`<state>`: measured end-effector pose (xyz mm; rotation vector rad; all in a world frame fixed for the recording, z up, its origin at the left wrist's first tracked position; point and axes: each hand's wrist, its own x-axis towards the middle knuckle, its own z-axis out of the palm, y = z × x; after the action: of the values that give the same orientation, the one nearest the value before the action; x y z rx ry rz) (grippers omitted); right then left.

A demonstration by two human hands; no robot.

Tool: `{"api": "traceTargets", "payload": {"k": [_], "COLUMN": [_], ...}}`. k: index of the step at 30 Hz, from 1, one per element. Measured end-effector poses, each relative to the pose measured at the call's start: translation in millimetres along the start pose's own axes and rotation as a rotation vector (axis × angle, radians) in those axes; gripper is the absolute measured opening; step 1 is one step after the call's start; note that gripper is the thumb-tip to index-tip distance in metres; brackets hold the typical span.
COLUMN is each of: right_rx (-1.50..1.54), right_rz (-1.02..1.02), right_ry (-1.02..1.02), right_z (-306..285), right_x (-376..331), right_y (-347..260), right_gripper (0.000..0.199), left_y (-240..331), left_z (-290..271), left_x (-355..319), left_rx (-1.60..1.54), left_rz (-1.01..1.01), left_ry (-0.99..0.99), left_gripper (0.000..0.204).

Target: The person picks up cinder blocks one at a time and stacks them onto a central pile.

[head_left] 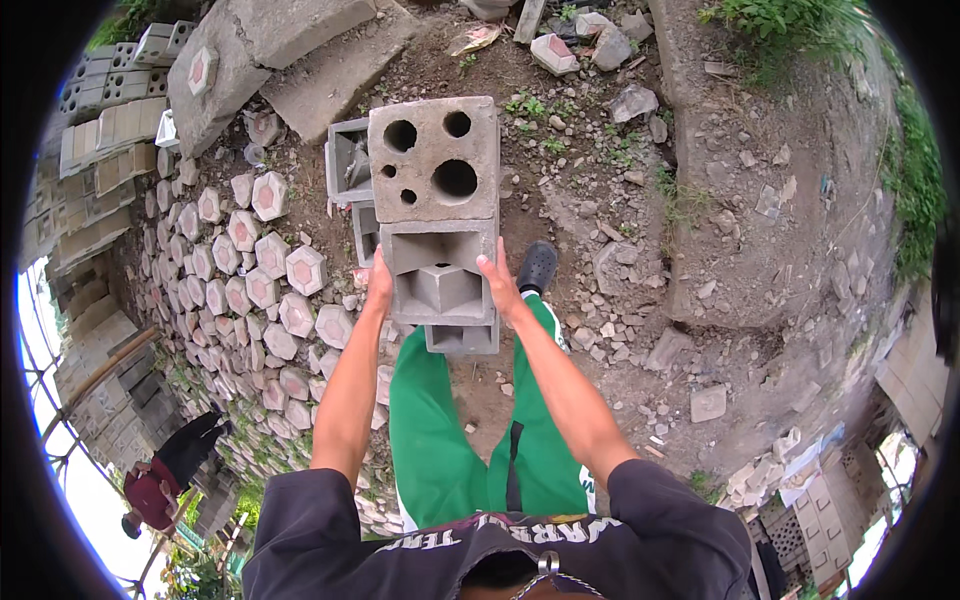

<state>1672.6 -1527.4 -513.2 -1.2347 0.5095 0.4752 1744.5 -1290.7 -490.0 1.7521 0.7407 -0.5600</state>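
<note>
A grey concrete ventilation block (440, 292) with an angled recess in its face is between my two hands, in front of my legs. My left hand (380, 284) presses on its left side, and my right hand (500, 281) grips the right side with the thumb over the edge. Just beyond it, against its far edge, is a concrete block with round holes (421, 196) of different sizes. Another hollow block (463, 339) shows partly under the near edge. More hollow blocks (348, 160) stand at the left of the pile, partly covered.
Many hexagonal pavers (306, 270) with reddish centres lie to the left. Broken concrete slabs (330, 75) rest at the far left. Rubble (610, 265) and a raised ledge (720, 290) are on the right. Stacked blocks (95, 150) and another person (152, 495) appear at the left.
</note>
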Motion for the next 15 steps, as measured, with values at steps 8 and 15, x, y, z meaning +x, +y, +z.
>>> {"api": "traceTargets", "payload": {"k": [8,15], "right_rx": [-0.197,0.071], "right_rz": [0.198,0.178], "right_ry": [0.041,0.002], "right_z": [20,22], "right_x": [-95,-216], "right_y": [-17,-50], "right_gripper": [0.096,0.074], "left_y": [5,-8], "left_z": [37,73], "left_x": [-119,-289], "left_rx": [0.565,-0.148], "left_rz": [0.208,-0.101], "left_ry": [0.388,-0.356], "left_gripper": [0.061,0.034]}}
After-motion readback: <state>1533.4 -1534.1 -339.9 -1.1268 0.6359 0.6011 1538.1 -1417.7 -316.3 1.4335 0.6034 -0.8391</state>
